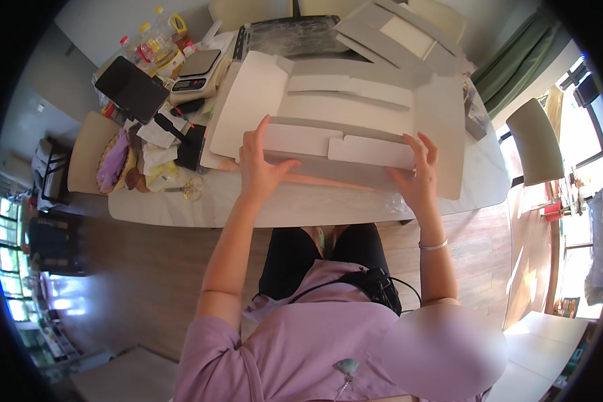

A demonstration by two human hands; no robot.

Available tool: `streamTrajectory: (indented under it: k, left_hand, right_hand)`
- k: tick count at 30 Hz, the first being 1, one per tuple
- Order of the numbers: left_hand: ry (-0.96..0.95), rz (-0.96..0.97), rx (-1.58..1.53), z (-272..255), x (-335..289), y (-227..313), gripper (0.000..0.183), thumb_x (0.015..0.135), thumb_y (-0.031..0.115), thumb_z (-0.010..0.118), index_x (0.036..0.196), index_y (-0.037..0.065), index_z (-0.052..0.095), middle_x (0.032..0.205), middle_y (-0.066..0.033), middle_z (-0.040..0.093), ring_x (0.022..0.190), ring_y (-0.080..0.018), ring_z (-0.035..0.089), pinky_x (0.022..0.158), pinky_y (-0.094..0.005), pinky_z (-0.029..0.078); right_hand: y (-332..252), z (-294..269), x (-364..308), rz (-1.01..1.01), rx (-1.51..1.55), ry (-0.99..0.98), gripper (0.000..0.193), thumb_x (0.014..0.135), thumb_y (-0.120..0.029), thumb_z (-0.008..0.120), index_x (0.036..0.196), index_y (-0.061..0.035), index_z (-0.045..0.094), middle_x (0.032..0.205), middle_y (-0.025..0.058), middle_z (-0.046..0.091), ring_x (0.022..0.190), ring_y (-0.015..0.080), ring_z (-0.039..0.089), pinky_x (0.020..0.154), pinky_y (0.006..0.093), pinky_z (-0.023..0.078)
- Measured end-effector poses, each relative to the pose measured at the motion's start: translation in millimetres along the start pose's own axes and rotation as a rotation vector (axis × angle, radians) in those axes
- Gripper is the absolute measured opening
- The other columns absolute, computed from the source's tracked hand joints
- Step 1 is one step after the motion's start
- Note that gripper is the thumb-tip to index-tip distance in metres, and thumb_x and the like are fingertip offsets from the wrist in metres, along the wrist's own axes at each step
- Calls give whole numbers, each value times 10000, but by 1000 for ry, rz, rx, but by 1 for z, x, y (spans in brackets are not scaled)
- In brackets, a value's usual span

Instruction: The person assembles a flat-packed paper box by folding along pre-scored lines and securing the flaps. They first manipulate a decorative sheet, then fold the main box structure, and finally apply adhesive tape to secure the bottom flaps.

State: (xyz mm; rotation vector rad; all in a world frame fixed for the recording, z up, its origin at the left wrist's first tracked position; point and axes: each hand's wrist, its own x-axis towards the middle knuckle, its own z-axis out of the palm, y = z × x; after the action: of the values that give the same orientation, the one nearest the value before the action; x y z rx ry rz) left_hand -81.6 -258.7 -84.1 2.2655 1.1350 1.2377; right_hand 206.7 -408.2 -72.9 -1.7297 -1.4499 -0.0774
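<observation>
A large white cardboard box point(442, 120), partly unfolded, lies on the table in front of me with its side panels spread. Along its near side a long folded wall point(372, 153) stands up, made of overlapping white flaps. My left hand point(258, 164) grips the left end of this wall, thumb on the near face and fingers reaching up past its top edge. At the opposite end my right hand point(419, 175) holds the wall in a similar way, fingers bent over the top and thumb low. A second slotted wall point(348, 90) rises on the box's far side.
The marble-patterned table point(181, 213) carries a kitchen scale point(197, 72), a black tablet point(132, 89), bottles point(155, 43), and scissors point(191, 189) at the left. Behind the box are a black tray point(288, 37) and more grey cardboard point(388, 33). Chairs point(539, 142) stand at both sides.
</observation>
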Motion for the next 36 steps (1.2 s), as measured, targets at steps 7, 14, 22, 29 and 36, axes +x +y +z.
streamTrajectory:
  k: [7,14,22,29,36]
  left_hand:
    - [-6,61,-105,2,7,-11,926,590,192,943,1402,132,500,1112,-98,523,1049,-285,538,905,-388,455]
    - [43,150,-50,3,-3,-21,844,571,205,962,1226,87,443,1148,-105,440,1030,-266,486,866,-386,438]
    - [205,287,-267,8,-14,-43,736,764,272,852,1289,70,377,1289,-169,475,1132,-291,520,922,-403,445]
    - [118,-152,-951,-21,-20,-55,509,969,325,553,1342,-16,488,1336,-254,578,1270,-317,541,1097,-438,385]
    - [-243,-409,-1645,-55,-24,-76,608,968,399,544,1391,-31,471,1440,-311,454,1314,-339,501,1061,-452,421]
  right_hand:
    - [7,3,-9,-146,-93,11,766,678,-181,875,1372,-177,551,1498,177,355,1135,324,537,891,410,511]
    - [-7,14,-14,-198,-47,123,724,655,-148,883,1264,-88,496,1519,238,307,1314,433,442,996,492,460]
    - [6,3,-35,-13,543,397,422,932,-187,652,1278,-30,470,1312,233,544,1261,351,525,1030,465,458]
    - [51,-24,-34,690,1473,261,426,1040,-353,519,1296,-15,539,1043,118,672,1026,221,656,873,361,558]
    - [85,-29,-27,661,1746,-53,498,1019,-416,535,1319,-19,536,1046,86,678,932,199,666,842,343,562]
